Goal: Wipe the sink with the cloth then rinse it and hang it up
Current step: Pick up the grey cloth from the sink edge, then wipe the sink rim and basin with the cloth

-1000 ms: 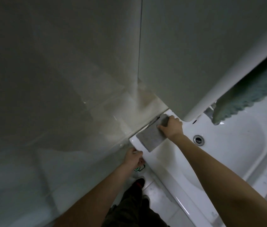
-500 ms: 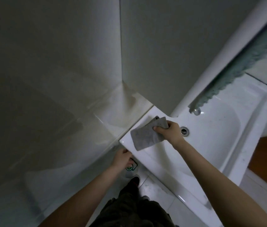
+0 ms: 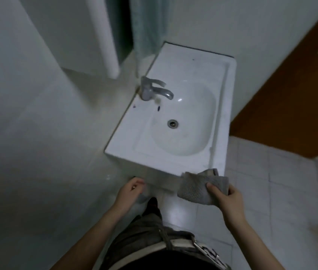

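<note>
A white rectangular sink (image 3: 127, 137) with an oval basin, a metal drain (image 3: 172, 123) and a chrome tap (image 3: 154, 90) stands against the left wall. My right hand (image 3: 225, 195) grips a grey textured cloth (image 3: 195, 189), held off the sink just below its near front edge. My left hand (image 3: 131, 189) hovers below the sink's near left corner, fingers loosely curled, holding nothing.
A greenish towel or curtain (image 3: 146, 26) hangs beyond the sink beside a white cabinet panel (image 3: 103, 36). An orange-brown door (image 3: 290, 94) is at right. Pale floor tiles (image 3: 271, 182) lie below. My legs and belt fill the bottom centre.
The view swung up to show the whole sink. My right hand pulled the cloth off the sink's left rim back to the near edge; my left hand left the sink corner.
</note>
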